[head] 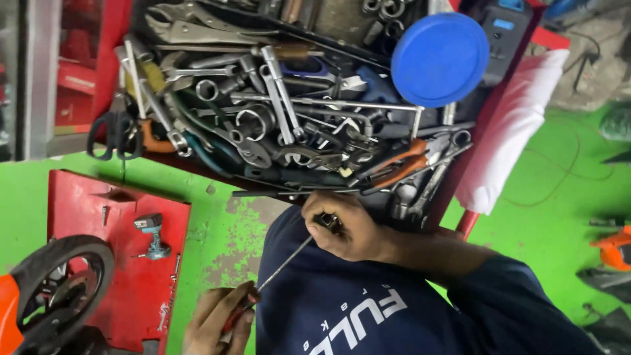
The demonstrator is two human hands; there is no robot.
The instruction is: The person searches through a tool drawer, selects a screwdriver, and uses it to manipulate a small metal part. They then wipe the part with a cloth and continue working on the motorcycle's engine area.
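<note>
One hand (217,319) grips the red handle of a long screwdriver (284,265) at lower left, while the other hand (345,227) closes around its far end, just below a tray (197,167) piled with wrenches.

The wrenches (263,118) in the red tray (112,39) are bare metal, dull and greasy. The blue lid (440,59) is smooth matt plastic. The screwdriver (282,266) has a thin shiny steel shaft (its handle looks like red plastic). The green floor (223,223) is chipped, rough paint.
</note>
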